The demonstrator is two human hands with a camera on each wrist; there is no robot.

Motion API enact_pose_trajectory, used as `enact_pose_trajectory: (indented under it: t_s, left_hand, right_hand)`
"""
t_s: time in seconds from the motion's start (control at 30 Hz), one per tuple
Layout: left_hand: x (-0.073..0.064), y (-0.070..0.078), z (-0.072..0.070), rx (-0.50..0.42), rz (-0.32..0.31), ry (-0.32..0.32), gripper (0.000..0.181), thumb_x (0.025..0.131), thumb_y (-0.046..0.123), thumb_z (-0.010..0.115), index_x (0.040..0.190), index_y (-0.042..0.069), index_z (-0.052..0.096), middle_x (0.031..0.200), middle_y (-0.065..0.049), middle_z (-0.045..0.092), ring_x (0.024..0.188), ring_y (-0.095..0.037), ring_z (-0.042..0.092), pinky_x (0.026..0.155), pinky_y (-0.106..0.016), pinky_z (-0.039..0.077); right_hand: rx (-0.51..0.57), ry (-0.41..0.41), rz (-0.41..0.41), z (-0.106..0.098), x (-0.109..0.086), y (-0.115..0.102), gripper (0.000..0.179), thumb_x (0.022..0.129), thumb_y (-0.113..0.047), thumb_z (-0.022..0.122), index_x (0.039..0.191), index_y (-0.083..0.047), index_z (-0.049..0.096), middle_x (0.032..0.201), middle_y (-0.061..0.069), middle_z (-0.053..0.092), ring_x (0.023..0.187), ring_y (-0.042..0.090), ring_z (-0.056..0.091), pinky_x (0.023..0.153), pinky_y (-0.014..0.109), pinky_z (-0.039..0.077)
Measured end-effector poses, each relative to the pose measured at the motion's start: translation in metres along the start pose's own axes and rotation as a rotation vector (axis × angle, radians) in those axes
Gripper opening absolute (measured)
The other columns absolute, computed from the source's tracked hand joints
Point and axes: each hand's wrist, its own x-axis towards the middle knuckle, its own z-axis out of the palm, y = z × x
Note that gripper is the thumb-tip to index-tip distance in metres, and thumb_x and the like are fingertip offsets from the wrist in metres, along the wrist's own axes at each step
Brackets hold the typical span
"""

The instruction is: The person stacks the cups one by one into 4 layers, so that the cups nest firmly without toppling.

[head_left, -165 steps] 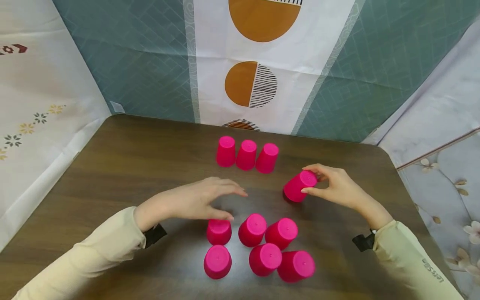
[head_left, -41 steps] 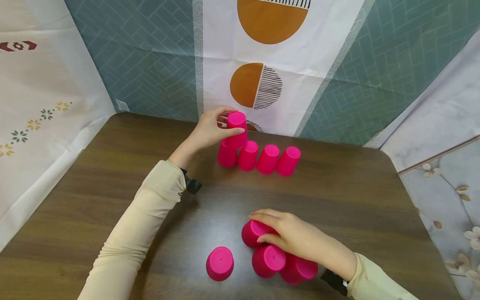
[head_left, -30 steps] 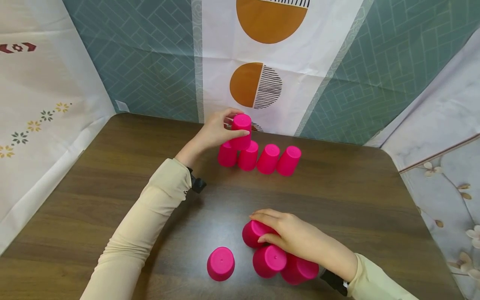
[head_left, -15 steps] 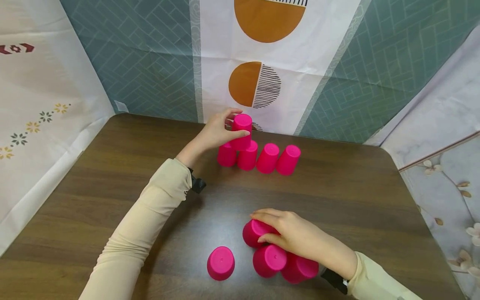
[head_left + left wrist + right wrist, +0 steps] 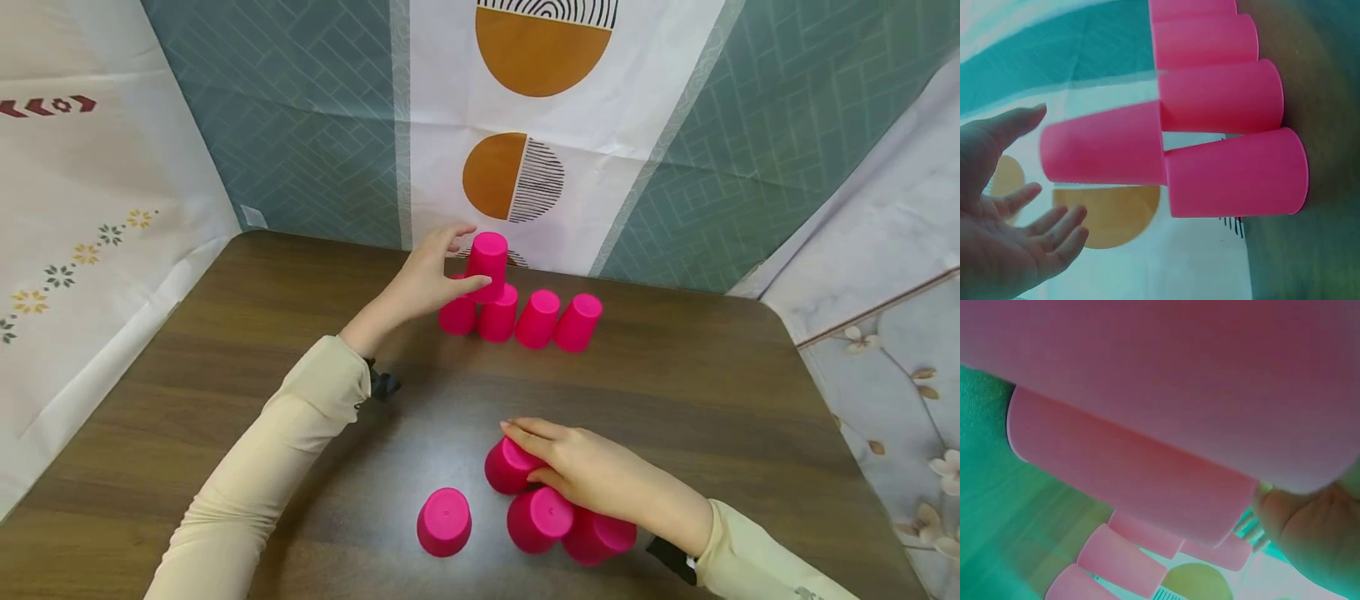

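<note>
Beside an upside-down pink cup (image 5: 489,258), my left hand (image 5: 431,279) has its fingers spread around the cup's left side. In the left wrist view a gap shows between those fingers and the raised cup (image 5: 1104,144). It stands on the two leftmost cups of a back row, its rim bridging the left cup (image 5: 1238,178) and its neighbour (image 5: 1222,94). My right hand (image 5: 588,467) holds a front pink cup (image 5: 506,468), fingers over its far side and thumb on the near side. The right wrist view shows this cup (image 5: 1129,465) partly hidden behind a nearer one.
Two more upside-down cups, one (image 5: 537,319) beside another (image 5: 578,322), continue the back row to the right. Near my right hand stand a cup (image 5: 540,521) and one under the wrist (image 5: 600,537). A lone cup (image 5: 444,522) sits to their left. A patterned cloth (image 5: 510,108) hangs behind the wooden table (image 5: 712,375).
Over several seconds a fourth cup joined the back row, and my left hand set a cup on top of its left end. Now the left fingers have opened off it. My right hand's thumb shifted slightly.
</note>
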Motion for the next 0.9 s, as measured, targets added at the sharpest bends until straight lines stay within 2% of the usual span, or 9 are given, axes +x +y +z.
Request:
enact_pose_trajectory:
  t_s: [0.17, 0.3, 0.37, 0.43, 0.53, 0.63, 0.73, 0.9]
  left_hand:
    - [-0.038, 0.007, -0.004, -0.086, 0.053, 0.067, 0.063, 0.079, 0.022, 0.074, 0.133, 0.01, 0.044, 0.134, -0.007, 0.045, 0.118, -0.023, 0.048, 0.096, -0.04, 0.039]
    - [-0.075, 0.012, -0.009, -0.13, 0.04, 0.027, 0.066, 0.078, 0.021, 0.076, 0.135, 0.013, 0.042, 0.133, -0.003, 0.048, 0.116, -0.022, 0.053, 0.096, -0.041, 0.041]
    - [-0.097, 0.014, -0.01, -0.139, 0.033, -0.029, 0.067, 0.078, 0.021, 0.076, 0.135, 0.016, 0.042, 0.132, -0.001, 0.05, 0.114, -0.021, 0.056, 0.095, -0.041, 0.043]
    - [-0.121, 0.015, -0.009, -0.137, 0.053, -0.096, 0.066, 0.078, 0.021, 0.076, 0.134, 0.016, 0.043, 0.13, 0.001, 0.052, 0.112, -0.02, 0.057, 0.094, -0.041, 0.044]
    - [-0.154, 0.018, -0.006, -0.128, 0.071, -0.239, 0.063, 0.079, 0.03, 0.075, 0.134, 0.023, 0.045, 0.128, 0.009, 0.053, 0.112, -0.013, 0.055, 0.093, -0.039, 0.045]
    - [-0.18, 0.021, -0.001, -0.114, 0.055, -0.381, 0.06, 0.079, 0.044, 0.071, 0.132, 0.034, 0.044, 0.127, 0.018, 0.05, 0.113, -0.006, 0.051, 0.093, -0.038, 0.045]
    - [-0.194, 0.025, 0.005, -0.108, 0.081, -0.468, 0.055, 0.081, 0.045, 0.069, 0.13, 0.037, 0.045, 0.126, 0.02, 0.048, 0.115, -0.004, 0.048, 0.095, -0.036, 0.044]
    - [-0.2, 0.026, 0.013, -0.135, 0.191, -0.535, 0.056, 0.08, 0.029, 0.075, 0.128, 0.032, 0.047, 0.128, 0.016, 0.047, 0.119, -0.007, 0.046, 0.096, -0.031, 0.043]
  right_hand:
    - [0.016, -0.018, 0.01, -0.001, 0.001, 0.001, 0.058, 0.08, -0.018, 0.073, 0.132, -0.005, 0.051, 0.129, 0.008, 0.055, 0.11, 0.021, 0.06, 0.084, 0.028, 0.052]
    - [0.054, 0.004, 0.008, -0.002, 0.001, 0.003, 0.053, 0.079, -0.019, 0.075, 0.126, -0.007, 0.054, 0.121, 0.002, 0.057, 0.105, 0.016, 0.061, 0.083, 0.027, 0.052]
    - [0.065, 0.027, -0.002, -0.004, 0.002, 0.004, 0.051, 0.078, -0.019, 0.075, 0.123, -0.008, 0.055, 0.118, 0.0, 0.058, 0.1, 0.014, 0.061, 0.082, 0.026, 0.052]
    - [0.068, 0.054, -0.007, -0.007, 0.003, 0.007, 0.051, 0.077, -0.019, 0.076, 0.122, -0.009, 0.055, 0.116, -0.001, 0.058, 0.095, 0.011, 0.062, 0.079, 0.024, 0.053]
    - [0.074, 0.091, -0.008, -0.016, 0.004, 0.012, 0.053, 0.075, -0.019, 0.077, 0.123, -0.01, 0.055, 0.118, -0.002, 0.057, 0.086, 0.006, 0.061, 0.074, 0.021, 0.053]
    - [0.068, 0.131, -0.004, -0.027, 0.006, 0.018, 0.055, 0.074, -0.02, 0.078, 0.124, -0.012, 0.055, 0.118, -0.004, 0.057, 0.09, 0.006, 0.062, 0.074, 0.022, 0.053]
    - [0.044, 0.164, -0.002, -0.039, 0.009, 0.026, 0.056, 0.073, -0.021, 0.079, 0.124, -0.011, 0.055, 0.118, -0.004, 0.058, 0.1, 0.01, 0.061, 0.078, 0.027, 0.053]
    - [-0.024, 0.184, 0.001, -0.06, 0.018, 0.041, 0.058, 0.072, -0.023, 0.081, 0.123, -0.009, 0.057, 0.116, 0.0, 0.061, 0.104, 0.015, 0.061, 0.081, 0.031, 0.053]
